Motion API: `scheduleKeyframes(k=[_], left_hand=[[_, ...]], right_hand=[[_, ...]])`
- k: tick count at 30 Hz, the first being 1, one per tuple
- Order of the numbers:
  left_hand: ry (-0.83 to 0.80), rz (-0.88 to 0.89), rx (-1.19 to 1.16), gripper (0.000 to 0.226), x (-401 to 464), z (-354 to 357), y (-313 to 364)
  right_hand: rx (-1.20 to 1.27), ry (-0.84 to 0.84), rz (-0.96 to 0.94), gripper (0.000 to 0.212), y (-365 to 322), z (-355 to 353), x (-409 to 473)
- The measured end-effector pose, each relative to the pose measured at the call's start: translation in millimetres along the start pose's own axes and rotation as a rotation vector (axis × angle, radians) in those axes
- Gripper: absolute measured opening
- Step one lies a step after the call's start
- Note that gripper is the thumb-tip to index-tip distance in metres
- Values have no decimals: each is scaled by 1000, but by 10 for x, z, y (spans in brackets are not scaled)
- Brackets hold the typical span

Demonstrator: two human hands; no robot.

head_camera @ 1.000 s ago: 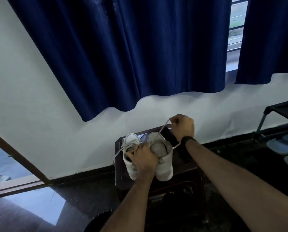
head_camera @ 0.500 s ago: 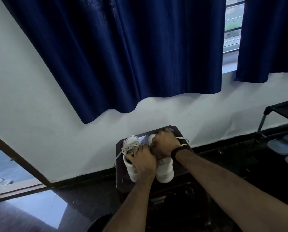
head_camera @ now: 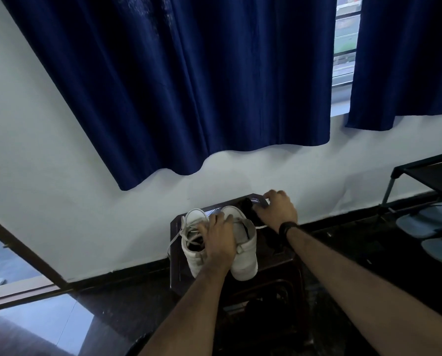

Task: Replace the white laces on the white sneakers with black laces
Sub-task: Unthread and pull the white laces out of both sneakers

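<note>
We are still unlacing: the white sneakers stand side by side on the dark counter under the blue curtain. Our left hand rests across both collars, fingers spread and relaxed, steadying them. Our right hand has curled round the white lace and drawn it out beyond the right sneaker, where half a second ago it was bunched over the tongue. Next, we judge, the lace must be pulled free of the remaining eyelets. The black laces cannot be made out.
</note>
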State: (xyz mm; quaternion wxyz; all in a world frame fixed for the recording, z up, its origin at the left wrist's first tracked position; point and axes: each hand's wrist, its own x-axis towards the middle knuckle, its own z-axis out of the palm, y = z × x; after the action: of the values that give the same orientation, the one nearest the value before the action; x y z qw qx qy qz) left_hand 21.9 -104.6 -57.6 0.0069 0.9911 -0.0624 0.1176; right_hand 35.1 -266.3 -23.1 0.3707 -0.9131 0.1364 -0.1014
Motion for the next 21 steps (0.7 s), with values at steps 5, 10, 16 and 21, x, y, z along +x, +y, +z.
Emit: scheduleKeyframes(k=[5, 10, 16, 21], left_hand=[[-65, 47, 6, 28, 16, -17, -28], [-64, 185, 57, 36, 145, 63, -79], [-112, 319, 60, 52, 384, 96, -141], [-6, 163, 62, 34, 396, 177, -82]], right_hand=[[101, -55, -119, 10, 55, 510, -375], [203, 76, -86, 11, 119, 709, -488], [246, 105, -81, 13, 129, 783, -455], [253, 124, -97, 5, 127, 835, -456]])
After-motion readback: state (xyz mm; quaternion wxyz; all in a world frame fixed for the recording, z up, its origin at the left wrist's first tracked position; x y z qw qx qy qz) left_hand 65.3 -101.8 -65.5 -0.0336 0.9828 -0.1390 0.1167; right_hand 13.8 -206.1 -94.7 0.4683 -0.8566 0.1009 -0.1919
